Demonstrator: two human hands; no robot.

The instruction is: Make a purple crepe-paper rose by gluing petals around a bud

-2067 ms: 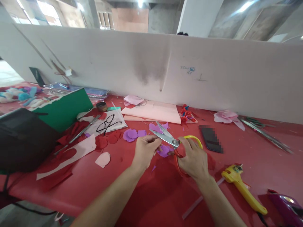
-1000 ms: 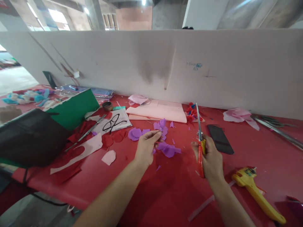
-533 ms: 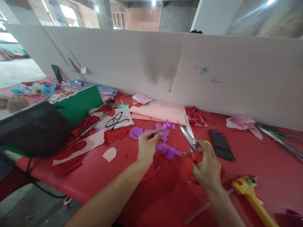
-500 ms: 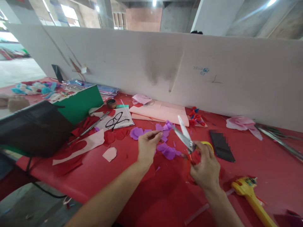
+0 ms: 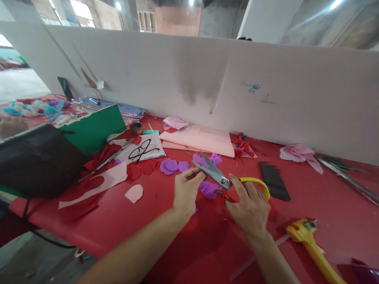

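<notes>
My right hand [image 5: 250, 207] grips a pair of scissors [image 5: 217, 176] with one yellow and one red handle loop; the steel blades point left toward my left hand. My left hand [image 5: 186, 189] is closed in a pinch at the blade tips; whatever it holds is too small to make out. Several purple petal-shaped cutouts [image 5: 170, 165] lie on the red table [image 5: 183, 244] just beyond and beneath both hands.
A black phone [image 5: 274, 180] lies right of the scissors, a yellow glue gun [image 5: 310, 242] nearer right. Pink sheets [image 5: 204, 142] sit behind, red cutouts [image 5: 139, 170], black scissors on paper [image 5: 142, 149], a green board [image 5: 94, 128] and a black bag [image 5: 35, 161] to the left. A white partition [image 5: 207, 83] backs the table.
My right hand swung the scissors from pointing up and away to pointing left, and brought the blades to my left hand's pinched fingers. The left hand stayed nearly in place.
</notes>
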